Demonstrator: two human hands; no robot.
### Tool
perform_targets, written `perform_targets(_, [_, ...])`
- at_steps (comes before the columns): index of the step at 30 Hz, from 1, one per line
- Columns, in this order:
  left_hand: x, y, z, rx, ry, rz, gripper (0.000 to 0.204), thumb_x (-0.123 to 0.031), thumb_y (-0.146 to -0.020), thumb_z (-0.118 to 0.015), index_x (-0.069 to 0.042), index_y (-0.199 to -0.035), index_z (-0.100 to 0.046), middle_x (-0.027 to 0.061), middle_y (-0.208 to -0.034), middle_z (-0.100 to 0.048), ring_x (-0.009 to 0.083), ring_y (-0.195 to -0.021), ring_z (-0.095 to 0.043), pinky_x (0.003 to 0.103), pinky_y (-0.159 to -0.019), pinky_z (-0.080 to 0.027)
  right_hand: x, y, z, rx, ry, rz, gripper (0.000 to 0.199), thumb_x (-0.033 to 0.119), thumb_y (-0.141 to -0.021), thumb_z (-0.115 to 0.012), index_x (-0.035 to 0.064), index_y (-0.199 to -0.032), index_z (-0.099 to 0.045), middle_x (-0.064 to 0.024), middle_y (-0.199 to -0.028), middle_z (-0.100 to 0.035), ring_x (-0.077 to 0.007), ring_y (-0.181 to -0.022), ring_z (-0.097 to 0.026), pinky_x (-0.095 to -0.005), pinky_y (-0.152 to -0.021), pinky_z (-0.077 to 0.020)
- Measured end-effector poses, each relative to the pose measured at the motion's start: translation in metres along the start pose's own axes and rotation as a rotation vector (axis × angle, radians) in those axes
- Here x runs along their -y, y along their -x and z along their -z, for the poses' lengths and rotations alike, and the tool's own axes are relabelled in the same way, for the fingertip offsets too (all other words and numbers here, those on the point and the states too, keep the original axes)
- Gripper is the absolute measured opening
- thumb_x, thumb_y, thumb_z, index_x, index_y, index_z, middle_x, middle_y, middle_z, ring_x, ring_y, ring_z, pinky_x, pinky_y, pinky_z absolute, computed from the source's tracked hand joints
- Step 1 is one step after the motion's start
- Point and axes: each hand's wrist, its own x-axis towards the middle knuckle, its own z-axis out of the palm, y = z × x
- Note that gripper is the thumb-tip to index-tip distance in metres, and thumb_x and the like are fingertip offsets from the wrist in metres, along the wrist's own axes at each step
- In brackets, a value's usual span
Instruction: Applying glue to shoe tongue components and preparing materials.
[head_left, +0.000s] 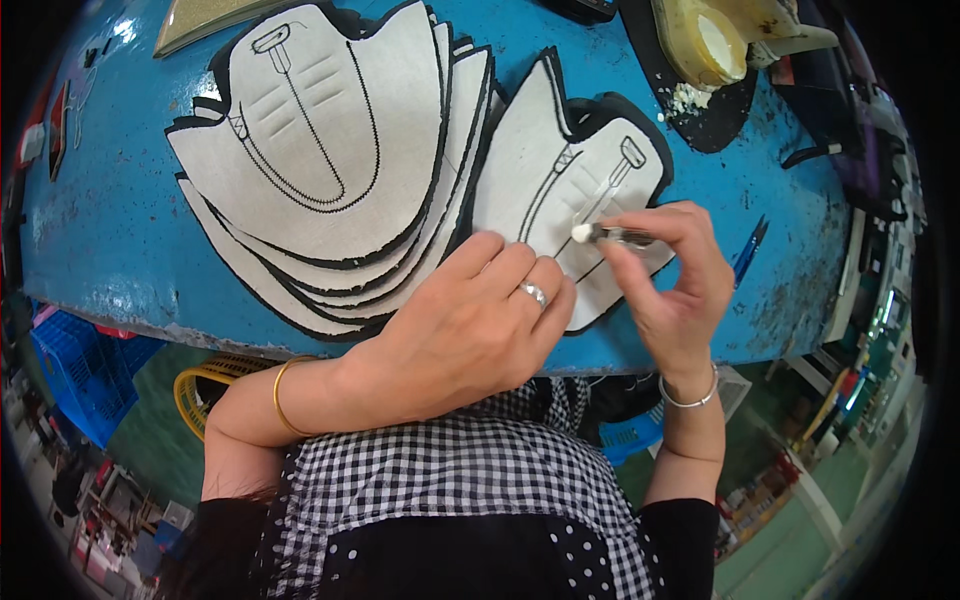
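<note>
Head view: right of the stack [310,165], a stitched, black-edged white piece [553,212] under the left hand [468,325] (grip unclear); right hand [683,270] pinching a white-tipped stick [612,234].

Head-worn fisheye view, facing steeply down from above; near over the hands [470,325], blue table [110,220] beneath

Blue plastic crate [85,372] lower left, yellow basket [187,380] near it. Blue snips [750,254] lie right on blue tabletop [110,225]. Green floor [153,392] below.
</note>
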Motion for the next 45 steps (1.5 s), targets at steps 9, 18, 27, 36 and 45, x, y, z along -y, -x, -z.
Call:
perform_targets(9, [0.002,0.012,0.063,-0.453,0.032,-0.393,0.029,-0.014,-0.069,-0.072,-0.014,-0.098,-0.075,-0.0035,-0.073,-0.047,0.0124,-0.070,-0.053,0.030,-0.067,-0.046,-0.021,-0.004,0.040,-0.487,-0.464,-0.220,0.009,0.003,-0.098,-0.061,-0.0019,-0.105,-0.063,-0.0086,-0.102,-0.070,-0.0087,-0.087,-0.063,-0.0227,-0.082,-0.0506])
perform_targets(18, [0.026,0.036,0.062,-0.003,-0.015,0.245,0.038,-0.016,-0.073,-0.076,-0.016,-0.110,-0.070,0.0034,-0.101,-0.060,0.0215,-0.092,-0.060,0.037,-0.080,-0.048,-0.009,0.004,0.001,-0.155,-0.247,-0.357,0.013,0.007,-0.084,-0.077,0.0040,-0.094,-0.070,0.0000,-0.088,-0.070,-0.0081,-0.082,-0.059,-0.0232,-0.076,-0.0475])
perform_targets(27, [0.003,0.012,-0.003,-0.010,-0.011,-0.023,0.034,-0.012,-0.078,-0.066,0.001,-0.109,-0.068,0.0110,-0.118,-0.064,0.0249,-0.105,-0.062,0.038,-0.092,-0.048,-0.026,-0.022,-0.009,-0.220,0.139,-0.125,0.016,0.013,-0.079,-0.081,0.0078,-0.089,-0.070,-0.0018,-0.076,-0.063,-0.0169,-0.070,-0.055,-0.0306,-0.068,-0.0433])
perform_targets(36, [0.002,0.005,0.006,0.113,0.027,-0.043,0.030,-0.009,-0.076,-0.063,0.004,-0.102,-0.069,0.0159,-0.113,-0.065,0.0262,-0.102,-0.062,0.037,-0.089,-0.050,-0.003,-0.003,-0.003,0.022,0.055,0.062,0.020,0.008,-0.076,-0.082,0.0074,-0.092,-0.071,-0.0014,-0.086,-0.070,-0.0148,-0.074,-0.061,-0.0298,-0.074,-0.0438])
perform_targets(45, [-0.001,-0.006,0.004,0.028,0.232,-0.016,0.032,-0.008,-0.075,-0.063,-0.001,-0.107,-0.068,0.0060,-0.083,-0.057,0.0208,-0.079,-0.058,0.032,-0.071,-0.048,-0.086,-0.087,0.049,-0.494,-0.283,-0.153,0.018,0.012,-0.094,-0.070,0.0002,-0.108,-0.069,0.0003,-0.095,-0.070,-0.0029,-0.077,-0.057,-0.0163,-0.072,-0.0438])
